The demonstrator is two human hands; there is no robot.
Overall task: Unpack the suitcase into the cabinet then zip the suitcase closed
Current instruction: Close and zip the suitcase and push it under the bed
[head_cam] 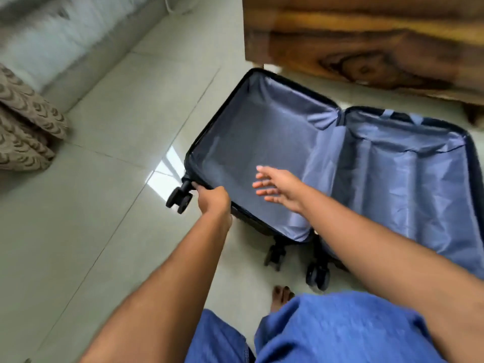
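A dark hard-shell suitcase lies open on the tiled floor, both halves lined with blue-grey fabric and holding nothing I can see. My left hand grips the near rim of the left half, close to a corner wheel. That half looks slightly raised off the floor. My right hand hovers over the left half's lining with fingers spread and straight, holding nothing. The right half lies flat beside it.
A wooden cabinet stands just behind the suitcase at the top right. A brown patterned cloth hangs at the left edge by a grey sofa. My bare foot and blue clothing are below the suitcase.
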